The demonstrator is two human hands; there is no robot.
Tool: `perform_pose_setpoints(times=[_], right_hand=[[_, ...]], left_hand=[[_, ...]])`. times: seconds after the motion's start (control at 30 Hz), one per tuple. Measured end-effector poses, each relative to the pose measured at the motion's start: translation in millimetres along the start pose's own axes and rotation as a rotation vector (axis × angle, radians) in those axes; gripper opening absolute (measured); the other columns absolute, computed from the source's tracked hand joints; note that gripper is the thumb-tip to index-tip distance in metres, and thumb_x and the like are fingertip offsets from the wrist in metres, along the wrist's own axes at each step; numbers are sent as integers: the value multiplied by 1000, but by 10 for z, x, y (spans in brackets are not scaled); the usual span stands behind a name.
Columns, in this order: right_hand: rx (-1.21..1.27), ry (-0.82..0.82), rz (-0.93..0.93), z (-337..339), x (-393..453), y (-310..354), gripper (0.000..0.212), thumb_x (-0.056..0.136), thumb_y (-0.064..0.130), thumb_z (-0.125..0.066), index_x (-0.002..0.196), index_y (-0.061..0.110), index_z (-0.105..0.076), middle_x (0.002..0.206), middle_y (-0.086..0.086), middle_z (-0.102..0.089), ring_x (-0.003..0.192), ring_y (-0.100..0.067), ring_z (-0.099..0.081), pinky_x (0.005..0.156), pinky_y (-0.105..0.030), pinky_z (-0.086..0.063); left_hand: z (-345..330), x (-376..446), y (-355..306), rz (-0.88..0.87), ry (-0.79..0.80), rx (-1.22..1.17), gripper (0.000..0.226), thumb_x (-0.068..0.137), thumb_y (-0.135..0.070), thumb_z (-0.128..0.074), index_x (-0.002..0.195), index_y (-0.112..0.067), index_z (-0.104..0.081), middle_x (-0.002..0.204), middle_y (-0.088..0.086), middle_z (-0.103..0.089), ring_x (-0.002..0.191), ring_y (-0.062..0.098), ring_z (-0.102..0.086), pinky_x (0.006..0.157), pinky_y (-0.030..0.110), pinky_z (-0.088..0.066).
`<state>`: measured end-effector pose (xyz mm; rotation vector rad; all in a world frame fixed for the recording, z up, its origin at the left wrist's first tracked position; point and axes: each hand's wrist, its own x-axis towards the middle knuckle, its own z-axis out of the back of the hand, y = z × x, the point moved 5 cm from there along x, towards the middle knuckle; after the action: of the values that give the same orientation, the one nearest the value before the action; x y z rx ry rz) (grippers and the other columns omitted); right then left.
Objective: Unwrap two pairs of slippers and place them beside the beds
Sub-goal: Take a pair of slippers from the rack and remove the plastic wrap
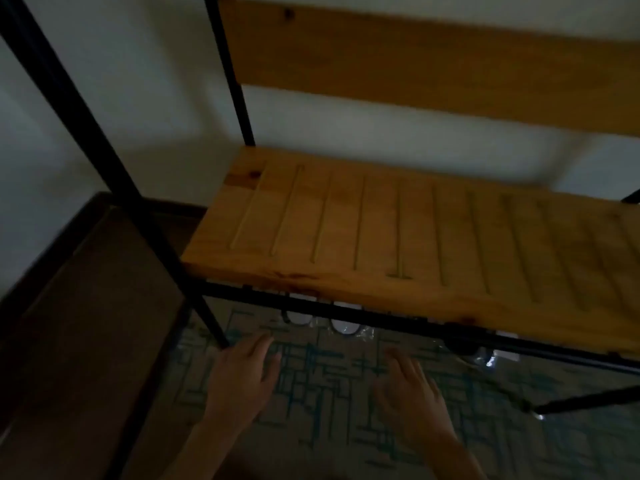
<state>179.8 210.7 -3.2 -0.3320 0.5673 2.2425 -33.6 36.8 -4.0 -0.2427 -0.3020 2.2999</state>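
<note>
A dim room with a patterned green floor [346, 427]. A wooden bench [398, 237] on a black metal frame fills the upper view. Beneath its front edge lie plastic-wrapped white slippers [343, 327], partly hidden. Both hands reach toward them, empty: left hand [242, 375] and right hand [408, 386], fingers loosely spread, touching nothing.

Both forearms extended forward and down, roughly parallel, backs of hands up. Left hand [242, 372]: empty, fingers loosely together, pointing forward, thumb out to the right. Right hand [408, 386]: empty, fingers slightly spread; motion blur obscures finger detail.
</note>
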Motion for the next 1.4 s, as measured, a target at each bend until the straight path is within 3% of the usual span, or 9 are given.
perform_pose_setpoints(times=[0.13, 0.23, 0.4, 0.57, 0.8, 0.93, 1.1, 1.23, 1.4], right_hand=[[47, -55, 7, -455, 520, -140, 68, 91, 64, -33, 147, 27, -25, 155, 7, -27, 140, -14, -30, 111, -36, -36], [81, -151, 42, -679, 870, -218, 85, 78, 78, -19, 146, 26, -30, 152, 7, -36, 136, -14, -37, 108, -36, -40], [203, -316, 150, -809, 1300, -269, 60, 88, 60, -44, 141, 37, -29, 142, 9, -45, 124, -14, -51, 88, -32, -53], [376, -384, 197, -770, 1492, -272, 53, 93, 45, -51, 142, 33, -35, 139, 4, -49, 123, -19, -52, 85, -25, -44], [368, -322, 101, -759, 1834, -312, 56, 94, 45, -51, 141, 16, -40, 127, -3, -59, 110, -18, -59, 66, -10, -39], [460, -209, -18, -868, 1981, -421, 33, 93, 40, -57, 106, 9, -55, 72, 4, -56, 59, -3, -52, 37, -8, -36], [553, -148, -139, -997, 2136, -533, 33, 88, 42, -63, 87, 16, -43, 67, -5, -67, 43, -4, -59, 40, -14, -46], [571, -111, -184, -1063, 2192, -581, 44, 89, 43, -62, 61, 9, -62, 51, -4, -62, 31, -5, -52, 42, -20, -45], [882, -50, -190, -1140, 2127, -606, 31, 91, 32, -63, 81, 3, -67, 62, -12, -57, 45, -17, -47, 43, -25, -33]], left_hand=[[-591, 313, 228, 32, -70, -114, 39, 93, -43, -47, 116, -18, -67, 114, -3, -71, 90, 14, -71, 75, 27, -55], [-1027, 540, 388, 79, -78, -306, 39, 96, -42, -46, 123, -19, -62, 122, -4, -66, 104, 13, -66, 87, 25, -52], [-1352, 918, 453, 54, -151, -420, 40, 96, -39, -45, 124, -15, -62, 121, -4, -64, 104, 11, -62, 86, 19, -45], [-1399, 1085, 405, 77, -192, -602, 32, 97, -34, -47, 113, -14, -65, 108, -2, -67, 96, 11, -64, 72, 16, -45], [-1437, 1296, -153, -29, -115, -679, 31, 98, -28, -48, 84, -6, -64, 82, 2, -66, 66, 1, -55, 52, 6, -39], [-1615, 1499, -392, 1, 12, -462, 34, 97, -34, -48, 76, -10, -60, 67, 2, -55, 59, 14, -53, 54, 25, -42], [-1775, 1639, -545, 66, 199, -424, 24, 94, -29, -50, 80, -11, -58, 65, -1, -45, 53, 11, -46, 45, 21, -32], [-1811, 1648, -621, 66, 236, -427, 16, 92, -22, -50, 91, -8, -58, 68, 1, -46, 55, 13, -48, 46, 22, -35], [-1837, 1639, -638, 104, 273, -505, 25, 93, -23, -52, 70, -11, -51, 60, -2, -37, 49, 12, -40, 47, 21, -29]])
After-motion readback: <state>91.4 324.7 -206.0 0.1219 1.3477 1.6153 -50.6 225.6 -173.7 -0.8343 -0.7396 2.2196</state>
